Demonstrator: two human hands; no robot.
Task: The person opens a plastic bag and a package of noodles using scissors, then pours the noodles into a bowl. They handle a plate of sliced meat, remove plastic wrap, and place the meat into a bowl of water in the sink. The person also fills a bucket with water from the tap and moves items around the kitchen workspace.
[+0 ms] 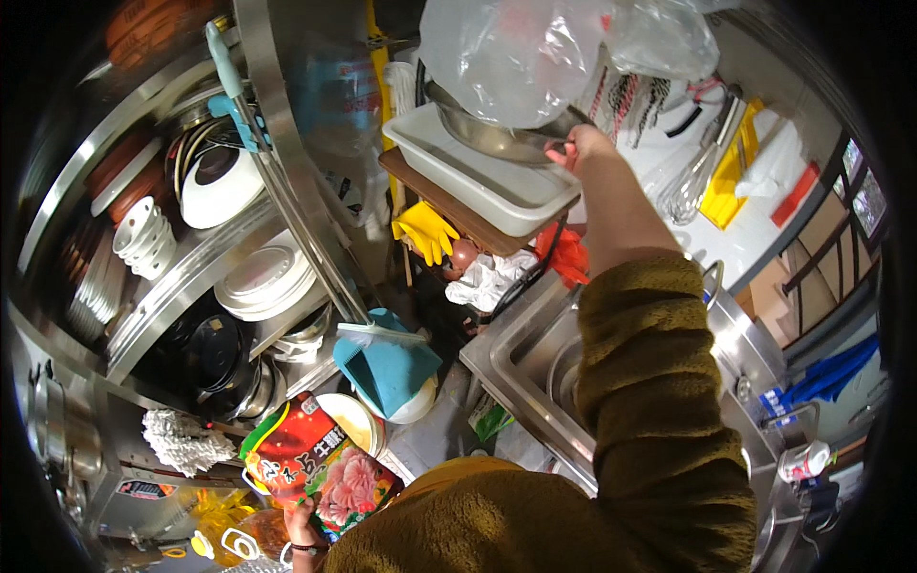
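Observation:
At the lower left, my left hand (304, 526) grips the bottom edge of a red printed food packet (322, 465) with pink flower-like pictures on it. My right hand (582, 147) reaches up and pinches the rim of a metal bowl (494, 140). The bowl rests tilted on a white plastic tray (487, 193), which lies on a brown board (458, 215). A clear plastic bag (516, 64) bulges over the bowl and hides much of its inside.
Steel shelves (193, 265) with plates, bowls and pots stand at the left, a blue dustpan (387, 365) leaning before them. A steel sink (530, 358) lies under my right arm. Yellow rubber gloves (426, 230) hang below the board. A whisk (691, 186) hangs on the wall at the right.

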